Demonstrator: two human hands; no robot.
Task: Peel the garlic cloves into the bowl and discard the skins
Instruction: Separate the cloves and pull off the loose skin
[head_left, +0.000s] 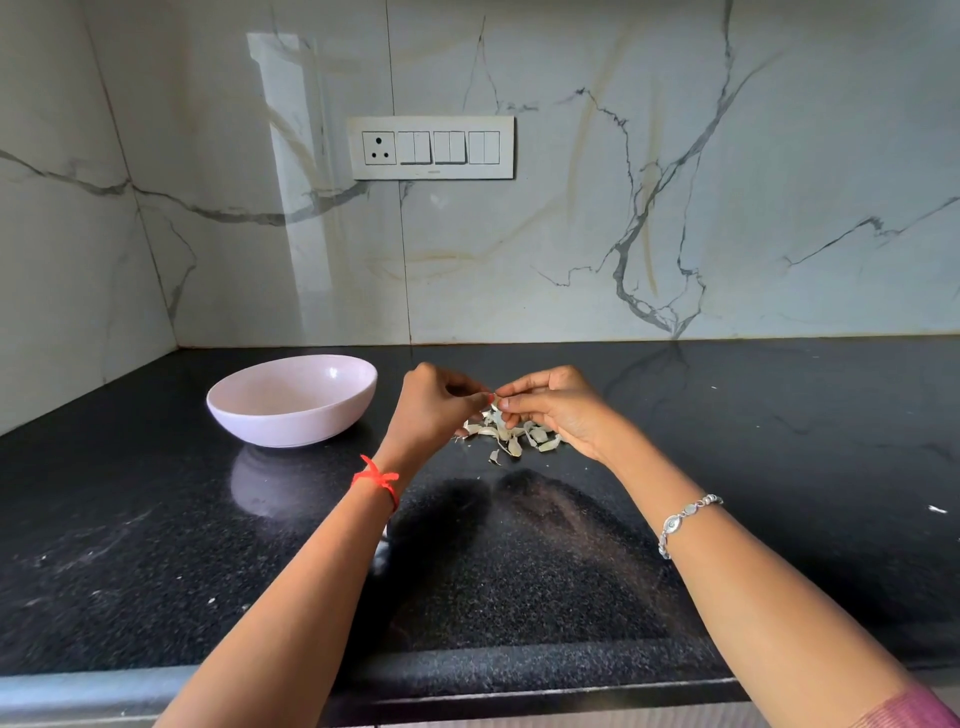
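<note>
My left hand and my right hand meet fingertip to fingertip above the black counter. Between them they pinch a small pale garlic clove, mostly hidden by the fingers. Right below the hands lies a loose pile of papery garlic skins on the counter. A pale pink bowl stands to the left of my left hand; I cannot see what is inside it from this angle.
The black speckled counter runs to a marble wall behind and a side wall at the left. A switch panel is on the back wall. The counter's front edge is near my elbows. A white scrap lies far right.
</note>
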